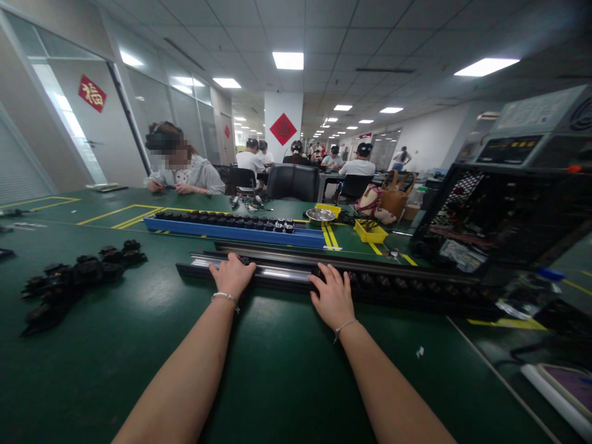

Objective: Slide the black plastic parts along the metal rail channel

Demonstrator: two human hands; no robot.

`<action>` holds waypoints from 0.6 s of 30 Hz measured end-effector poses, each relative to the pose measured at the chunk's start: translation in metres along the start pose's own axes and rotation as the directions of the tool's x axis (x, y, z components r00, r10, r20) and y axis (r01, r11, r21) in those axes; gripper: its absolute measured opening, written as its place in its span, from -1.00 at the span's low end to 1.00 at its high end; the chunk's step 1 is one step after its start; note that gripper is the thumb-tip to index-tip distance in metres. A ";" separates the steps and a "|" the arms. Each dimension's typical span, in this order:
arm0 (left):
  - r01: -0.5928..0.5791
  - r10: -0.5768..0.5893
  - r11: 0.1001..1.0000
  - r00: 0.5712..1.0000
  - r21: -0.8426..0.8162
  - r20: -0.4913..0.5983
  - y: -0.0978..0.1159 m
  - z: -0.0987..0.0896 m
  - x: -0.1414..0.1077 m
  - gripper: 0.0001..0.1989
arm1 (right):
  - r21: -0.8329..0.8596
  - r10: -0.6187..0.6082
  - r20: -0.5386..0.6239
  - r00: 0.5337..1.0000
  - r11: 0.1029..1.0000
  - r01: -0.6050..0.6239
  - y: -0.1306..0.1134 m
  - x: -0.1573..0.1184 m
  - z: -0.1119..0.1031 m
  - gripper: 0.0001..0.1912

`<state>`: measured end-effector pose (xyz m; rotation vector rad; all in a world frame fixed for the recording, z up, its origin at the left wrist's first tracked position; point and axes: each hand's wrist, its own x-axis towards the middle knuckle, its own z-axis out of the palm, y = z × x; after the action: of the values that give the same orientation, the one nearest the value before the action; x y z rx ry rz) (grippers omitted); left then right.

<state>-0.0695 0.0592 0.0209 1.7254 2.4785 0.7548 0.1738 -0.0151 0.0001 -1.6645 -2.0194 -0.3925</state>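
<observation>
- Two hands lie on one long dark rail point(283, 275) across the centre of the frame: the left hand point(232, 275) left of middle, the right hand point(333, 296) just right of it.
- Left hand: fingers spread, thumb stretched aside, laid over the rail near its left end; the fingertips are hard to make out.
- Right hand: fingers fanned, tips on the rail, thumb apart at its near edge.
- Between the hands runs a bare, shiny stretch of rail; right of the right hand, a row of dark parts point(400, 283) sits along it.
- Behind both hands, a blue rail point(231, 233) with black pieces point(222, 219) lies above centre, apart from them.
- At the left of the frame, loose black parts point(87, 269) lie on the green tabletop point(185, 351), well apart from the left hand.
</observation>
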 end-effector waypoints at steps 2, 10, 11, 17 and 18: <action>0.008 -0.008 1.000 1.000 0.003 -0.001 -0.001 -0.001 0.000 -0.51 | 0.001 0.001 0.001 1.000 1.000 -0.001 0.000 0.000 0.000 -0.63; 0.005 -0.005 1.000 1.000 -0.010 -0.002 -0.002 -0.001 0.001 -0.52 | 0.004 0.003 0.004 1.000 1.000 -0.003 -0.001 0.000 -0.001 -0.63; 0.005 -0.005 1.000 1.000 -0.011 -0.002 -0.002 0.000 0.001 -0.52 | 0.003 0.002 0.004 1.000 1.000 -0.002 -0.001 0.000 -0.001 -0.63; 0.005 -0.005 1.000 1.000 -0.001 0.000 -0.004 0.001 0.003 -0.52 | 0.003 -0.001 -0.004 1.000 1.000 0.001 0.000 0.000 0.000 -0.64; 0.007 -0.007 1.000 1.000 0.002 0.000 -0.005 0.001 0.004 -0.52 | 0.004 -0.001 -0.005 1.000 1.000 0.001 0.000 0.000 0.000 -0.64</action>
<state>-0.0746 0.0615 0.0192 1.7160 2.4843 0.7521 0.1736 -0.0154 0.0000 -1.6578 -2.0162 -0.3923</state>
